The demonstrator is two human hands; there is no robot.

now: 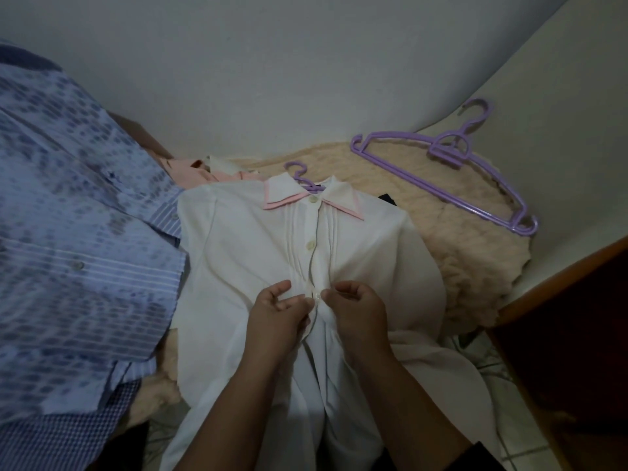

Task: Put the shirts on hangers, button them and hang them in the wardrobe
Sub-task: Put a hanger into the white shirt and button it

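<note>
A white shirt (244, 253) with a pink-edged collar lies face up on a cream blanket (475, 253). A purple hanger sits inside it, only its hook (299, 175) showing above the collar. The two upper buttons are fastened. My left hand (275, 314) pinches the left side of the placket and my right hand (356, 311) pinches the right side, both meeting at the third button (316, 296). A spare purple hanger (452, 171) lies on the blanket at the right.
A blue patterned shirt (78, 232) hangs or lies at the left, close to the white one. A pink garment (193, 173) is bunched behind the collar. A dark wooden furniture edge (560, 300) runs along the right. White walls stand behind.
</note>
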